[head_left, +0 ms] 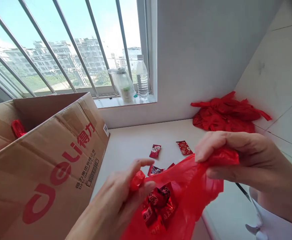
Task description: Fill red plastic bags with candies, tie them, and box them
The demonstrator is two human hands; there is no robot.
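Observation:
A thin red plastic bag [186, 186] hangs between my two hands, its mouth spread apart. My left hand [118, 193] pinches the bag's left edge, where a bit of red plastic sticks up between thumb and fingers. On the other side, my right hand [238, 160] grips the bunched right edge between thumb and fingers. Several shiny red wrapped packets [158, 203] lie inside the bag. Beyond it on the white table, a small dark red packet [155, 151] and a patterned red packet [184, 147] lie flat. Another packet [156, 170] is partly covered by the bag.
A large open cardboard box [68, 150] stands at the left, with a red item [18, 128] inside. Red bags [223, 115] are heaped at the back right. A water bottle [142, 80] and a bagged cup [125, 88] stand on the windowsill.

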